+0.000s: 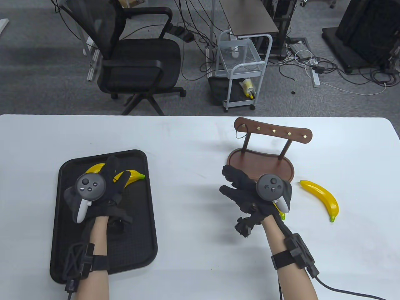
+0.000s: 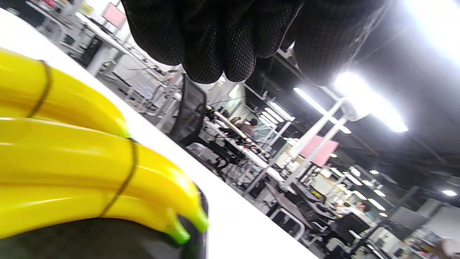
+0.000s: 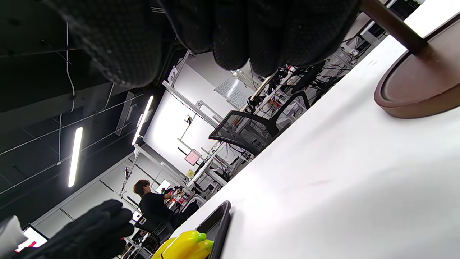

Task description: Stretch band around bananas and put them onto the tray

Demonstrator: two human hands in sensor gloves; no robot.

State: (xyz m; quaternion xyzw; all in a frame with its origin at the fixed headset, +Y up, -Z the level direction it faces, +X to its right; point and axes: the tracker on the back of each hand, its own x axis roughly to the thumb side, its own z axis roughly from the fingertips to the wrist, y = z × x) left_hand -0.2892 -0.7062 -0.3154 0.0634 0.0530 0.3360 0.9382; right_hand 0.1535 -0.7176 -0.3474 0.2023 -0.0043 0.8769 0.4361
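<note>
Low in the table view, the left hand (image 1: 93, 190) hovers over the black tray (image 1: 143, 225) at lower left of the frame, its fingers loosely extended above the bundled bananas (image 1: 132, 175) and gripping nothing that shows. In the left wrist view the fingertips (image 2: 212, 54) hang clear above those bananas, and a thin dark band (image 2: 126, 176) is wrapped around them; they lie in the tray's upper part, green tips pointing right. The right hand (image 1: 250, 193) is at lower centre-right over the white tabletop (image 1: 187, 140), fingers spread and relaxed toward the upper left, holding nothing; a bit of yellow shows just under its wrist, too hidden to identify. To its right, a loose banana (image 1: 322, 197) lies on the tabletop, apart from the tray. Just beyond the right hand stands a brown wooden stand (image 1: 265, 159) with an oval base and a hook rail on two posts. Past the tabletop edge, on grey carpet, are a black office chair (image 1: 137, 59) at upper left and a white wire cart (image 1: 242, 68) near upper centre.
</note>
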